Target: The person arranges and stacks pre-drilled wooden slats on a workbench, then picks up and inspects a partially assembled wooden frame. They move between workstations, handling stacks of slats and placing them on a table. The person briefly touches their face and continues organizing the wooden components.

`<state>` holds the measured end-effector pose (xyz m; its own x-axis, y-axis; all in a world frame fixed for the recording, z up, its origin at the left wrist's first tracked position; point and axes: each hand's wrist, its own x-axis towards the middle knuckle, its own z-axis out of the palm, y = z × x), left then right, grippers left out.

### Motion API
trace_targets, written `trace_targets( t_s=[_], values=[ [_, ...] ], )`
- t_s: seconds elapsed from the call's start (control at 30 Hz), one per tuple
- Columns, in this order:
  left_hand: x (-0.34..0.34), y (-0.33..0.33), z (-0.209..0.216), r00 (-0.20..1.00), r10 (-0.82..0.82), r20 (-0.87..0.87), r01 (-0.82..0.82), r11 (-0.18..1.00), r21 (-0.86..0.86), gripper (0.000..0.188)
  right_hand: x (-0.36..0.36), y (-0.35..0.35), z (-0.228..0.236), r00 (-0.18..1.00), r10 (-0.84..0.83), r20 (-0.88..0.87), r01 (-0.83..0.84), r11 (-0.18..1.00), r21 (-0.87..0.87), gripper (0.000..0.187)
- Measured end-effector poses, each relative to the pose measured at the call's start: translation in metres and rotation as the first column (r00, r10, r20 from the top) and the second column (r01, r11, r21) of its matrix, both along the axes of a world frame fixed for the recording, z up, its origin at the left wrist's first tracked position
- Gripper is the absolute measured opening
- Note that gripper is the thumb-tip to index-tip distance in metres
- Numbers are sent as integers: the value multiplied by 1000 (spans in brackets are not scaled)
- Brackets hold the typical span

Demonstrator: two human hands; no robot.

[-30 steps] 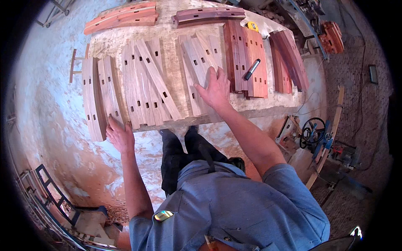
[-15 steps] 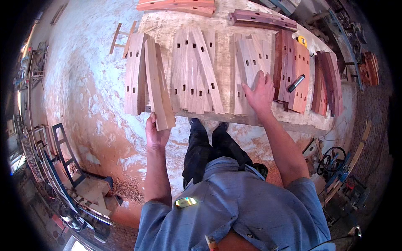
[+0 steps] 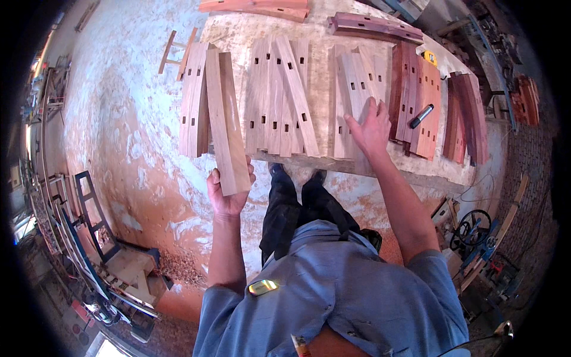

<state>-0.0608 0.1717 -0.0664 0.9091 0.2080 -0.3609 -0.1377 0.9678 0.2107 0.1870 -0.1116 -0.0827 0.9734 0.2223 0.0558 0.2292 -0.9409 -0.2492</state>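
My left hand [image 3: 228, 191] is closed round the near end of a long squared wooden piece [image 3: 225, 119], which projects past the table's front edge. Its two visible faces show no slots. Beside it on the left lie pale slotted pieces [image 3: 191, 101]. My right hand [image 3: 372, 131] rests with fingers apart on another group of pale slotted pieces [image 3: 357, 77], holding none of them up. Between my hands sits a wider row of slotted pale pieces [image 3: 267, 95], with one piece [image 3: 294, 89] lying slantwise on top.
Reddish slotted pieces [image 3: 427, 107] lie to the right, with a black marker [image 3: 421, 116] on them and a yellow tape measure [image 3: 429, 58] behind. Dark pieces [image 3: 467, 119] are farther right. More timber lies along the far side of the worktable [image 3: 321, 53]. A metal frame [image 3: 95, 214] stands lower left.
My left hand has drawn the wooden piece slightly toward me, and its near end now reaches farther past the table edge. My right hand has barely moved.
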Motion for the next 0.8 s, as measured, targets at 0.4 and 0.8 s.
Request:
trace_targets(
  t_s=[0.4,0.8],
  values=[
    [14,-85,41,899,321,-296,325,-40,945,71,-98,133,79,634,588,-503,447,252,858,57],
    [25,-113,70,919,4,-395,332,535,777,45,-85,93,93,345,667,-660,832,107,544,32]
  ],
)
